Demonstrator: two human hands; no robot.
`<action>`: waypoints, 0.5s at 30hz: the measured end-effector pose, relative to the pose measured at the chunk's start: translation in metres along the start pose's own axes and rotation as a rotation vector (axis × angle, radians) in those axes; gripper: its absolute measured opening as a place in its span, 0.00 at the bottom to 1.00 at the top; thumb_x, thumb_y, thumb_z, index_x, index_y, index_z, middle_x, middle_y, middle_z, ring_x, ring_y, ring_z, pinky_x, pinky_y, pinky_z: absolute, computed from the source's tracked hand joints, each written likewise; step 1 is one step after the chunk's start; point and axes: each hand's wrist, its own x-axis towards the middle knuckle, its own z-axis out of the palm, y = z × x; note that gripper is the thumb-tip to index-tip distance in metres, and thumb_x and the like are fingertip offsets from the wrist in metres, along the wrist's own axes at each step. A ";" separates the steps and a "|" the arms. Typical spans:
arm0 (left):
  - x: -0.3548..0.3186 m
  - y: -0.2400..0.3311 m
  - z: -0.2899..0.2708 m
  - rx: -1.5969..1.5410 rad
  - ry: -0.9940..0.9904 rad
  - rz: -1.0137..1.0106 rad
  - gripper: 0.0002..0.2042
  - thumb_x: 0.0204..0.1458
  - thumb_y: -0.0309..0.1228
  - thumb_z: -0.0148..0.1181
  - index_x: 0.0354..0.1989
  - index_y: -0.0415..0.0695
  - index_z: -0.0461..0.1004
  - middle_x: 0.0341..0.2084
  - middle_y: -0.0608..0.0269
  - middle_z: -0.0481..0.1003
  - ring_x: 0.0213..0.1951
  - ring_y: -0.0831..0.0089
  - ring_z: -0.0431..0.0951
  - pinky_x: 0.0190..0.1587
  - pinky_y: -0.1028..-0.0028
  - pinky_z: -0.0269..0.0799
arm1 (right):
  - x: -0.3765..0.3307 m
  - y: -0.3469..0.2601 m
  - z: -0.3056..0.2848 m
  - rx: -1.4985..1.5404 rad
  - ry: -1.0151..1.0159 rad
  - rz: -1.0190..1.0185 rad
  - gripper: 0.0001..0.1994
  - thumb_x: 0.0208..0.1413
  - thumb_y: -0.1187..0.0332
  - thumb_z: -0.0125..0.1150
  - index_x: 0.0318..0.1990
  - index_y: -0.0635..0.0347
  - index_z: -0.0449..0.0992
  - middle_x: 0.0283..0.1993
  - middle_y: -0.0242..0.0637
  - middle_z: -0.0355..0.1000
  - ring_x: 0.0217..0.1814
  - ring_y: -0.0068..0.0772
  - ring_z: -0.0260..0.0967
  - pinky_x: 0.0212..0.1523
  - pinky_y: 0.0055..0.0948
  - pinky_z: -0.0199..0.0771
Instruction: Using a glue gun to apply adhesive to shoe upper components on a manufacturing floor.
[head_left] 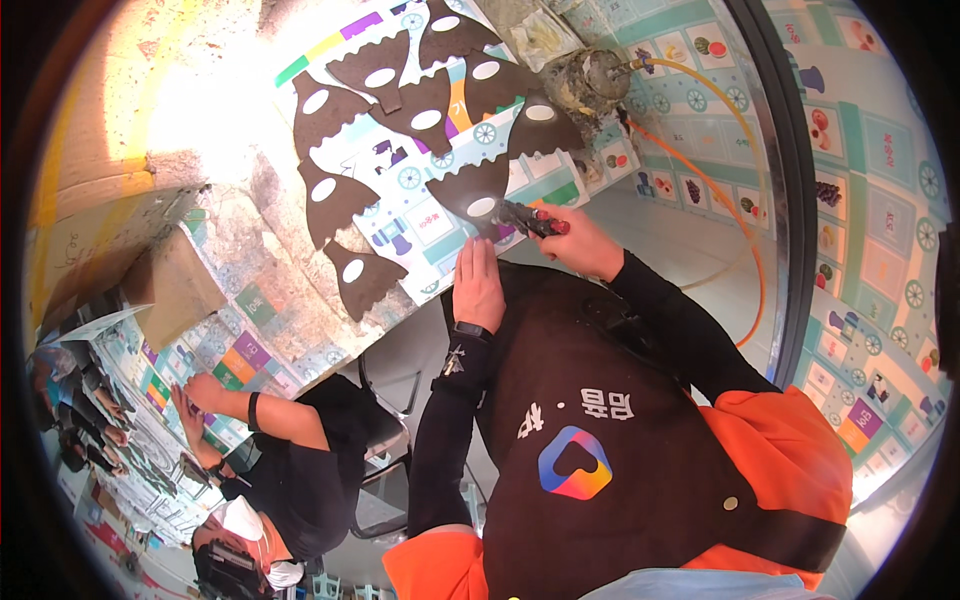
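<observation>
On a board covered with a printed sheet lie several dark brown, flat cut pieces with wavy edges, each bearing a white oval. My left hand rests at the board's near edge, fingers stretched out and together, the tips at the narrow end of the nearest brown piece. My right hand grips a dark, crusted hand tool with red parts. That tool's front end reaches the piece beside its white oval; its exact kind is unclear. Other brown pieces lie to the left and farther back.
A crusted round pot stands at the back right, with a yellow hose and an orange hose nearby. A dark metal post rises at right. Stained cardboard lies left. Another person sits at lower left, hands over a patterned surface.
</observation>
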 end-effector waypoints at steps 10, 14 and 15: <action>-0.037 -0.105 -0.061 0.131 0.463 -1.070 0.35 0.44 0.43 0.74 0.54 0.32 0.65 0.46 0.45 0.69 0.51 0.46 0.68 0.54 0.54 0.66 | -0.016 -0.013 -0.034 0.278 0.060 0.169 0.24 0.46 0.76 0.54 0.55 0.58 0.73 0.37 0.28 0.76 0.27 0.16 0.66 0.19 0.20 0.66; -0.049 -0.130 -0.061 0.052 0.388 -1.070 0.29 0.45 0.42 0.74 0.48 0.34 0.70 0.41 0.46 0.70 0.48 0.47 0.71 0.50 0.56 0.69 | -0.013 -0.022 -0.029 0.237 0.039 0.164 0.24 0.46 0.76 0.53 0.55 0.59 0.73 0.38 0.27 0.77 0.28 0.15 0.66 0.19 0.20 0.67; -0.054 -0.137 -0.062 0.039 0.389 -0.991 0.25 0.46 0.40 0.74 0.45 0.35 0.72 0.40 0.46 0.71 0.48 0.48 0.71 0.49 0.58 0.69 | -0.013 -0.025 -0.026 0.228 0.023 0.138 0.23 0.46 0.76 0.53 0.54 0.59 0.73 0.38 0.27 0.77 0.28 0.15 0.66 0.20 0.20 0.67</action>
